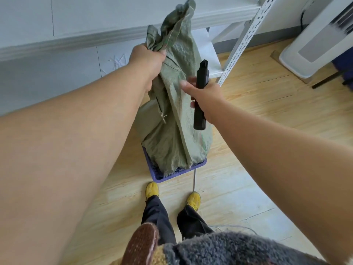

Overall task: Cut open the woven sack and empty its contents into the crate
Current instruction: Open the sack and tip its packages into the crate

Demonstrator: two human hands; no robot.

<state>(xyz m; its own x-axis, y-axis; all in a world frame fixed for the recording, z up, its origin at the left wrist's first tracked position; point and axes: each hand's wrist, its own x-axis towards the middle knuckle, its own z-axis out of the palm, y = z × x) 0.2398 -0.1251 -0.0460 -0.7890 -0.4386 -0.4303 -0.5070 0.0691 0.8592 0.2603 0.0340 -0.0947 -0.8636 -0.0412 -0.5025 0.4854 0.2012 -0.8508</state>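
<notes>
A green woven sack stands upright with its lower end inside a blue-purple plastic crate on the wood floor. My left hand grips the bunched top of the sack and holds it up. My right hand holds a black utility knife upright against the right side of the sack, thumb reaching toward the fabric. No blade shows at the knife's tip. A short string hangs from a seam on the sack's left side. The crate's inside is hidden by the sack.
My feet in yellow shoes stand just behind the crate. A white perforated metal shelf post rises at the right of the sack. A white appliance stands at the far right. A grey wall runs behind.
</notes>
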